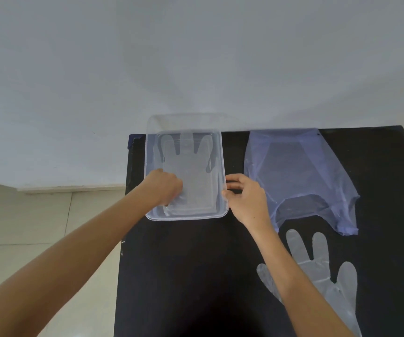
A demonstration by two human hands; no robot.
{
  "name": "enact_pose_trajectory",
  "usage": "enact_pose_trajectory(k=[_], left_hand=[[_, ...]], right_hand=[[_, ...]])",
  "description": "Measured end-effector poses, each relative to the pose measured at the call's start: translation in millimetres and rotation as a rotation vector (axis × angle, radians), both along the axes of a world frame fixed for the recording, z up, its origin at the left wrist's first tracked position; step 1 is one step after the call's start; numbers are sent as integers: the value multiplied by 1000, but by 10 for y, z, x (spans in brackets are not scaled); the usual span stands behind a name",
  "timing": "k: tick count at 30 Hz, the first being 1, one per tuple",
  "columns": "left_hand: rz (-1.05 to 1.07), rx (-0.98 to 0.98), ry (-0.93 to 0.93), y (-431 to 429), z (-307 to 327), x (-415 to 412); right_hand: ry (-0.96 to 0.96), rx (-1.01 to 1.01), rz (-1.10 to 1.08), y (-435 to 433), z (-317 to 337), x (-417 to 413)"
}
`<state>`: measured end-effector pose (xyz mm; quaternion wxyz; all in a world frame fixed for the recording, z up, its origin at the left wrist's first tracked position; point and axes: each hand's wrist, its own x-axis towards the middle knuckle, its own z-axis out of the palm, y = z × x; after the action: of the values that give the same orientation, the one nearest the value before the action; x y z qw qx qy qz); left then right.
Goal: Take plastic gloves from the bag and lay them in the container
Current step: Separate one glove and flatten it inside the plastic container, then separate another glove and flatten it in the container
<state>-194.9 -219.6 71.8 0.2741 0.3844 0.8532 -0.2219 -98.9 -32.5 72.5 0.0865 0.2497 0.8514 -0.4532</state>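
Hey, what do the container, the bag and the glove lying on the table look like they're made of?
Container: rigid clear plastic, glossy; the glove inside shows through its walls. Bag: thin bluish translucent plastic film, creased, dark table showing through. Glove on the table: thin, frosted-clear plastic film, probably polyethylene, lying flat and wrinkled.

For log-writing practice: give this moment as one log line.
left hand on glove in container; right hand holds container rim; second glove on table; bag flat

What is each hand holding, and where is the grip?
Right hand pinches the clear rectangular plastic container at its right rim. Left hand rests on the transparent plastic glove inside, near its cuff; grip unclear.
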Motion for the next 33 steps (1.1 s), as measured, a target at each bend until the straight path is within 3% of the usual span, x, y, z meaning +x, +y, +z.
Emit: enact_pose_trajectory(k=[22, 27, 33], left_hand=[[23, -2, 2, -57, -162, 86], [209, 254, 13, -33, 152, 197], [649, 834, -85, 132, 516, 824]], right_hand=[[4, 8, 1, -15, 24, 38], [30, -51, 0, 13, 68, 81], [102, -68, -99, 230, 319, 545]])
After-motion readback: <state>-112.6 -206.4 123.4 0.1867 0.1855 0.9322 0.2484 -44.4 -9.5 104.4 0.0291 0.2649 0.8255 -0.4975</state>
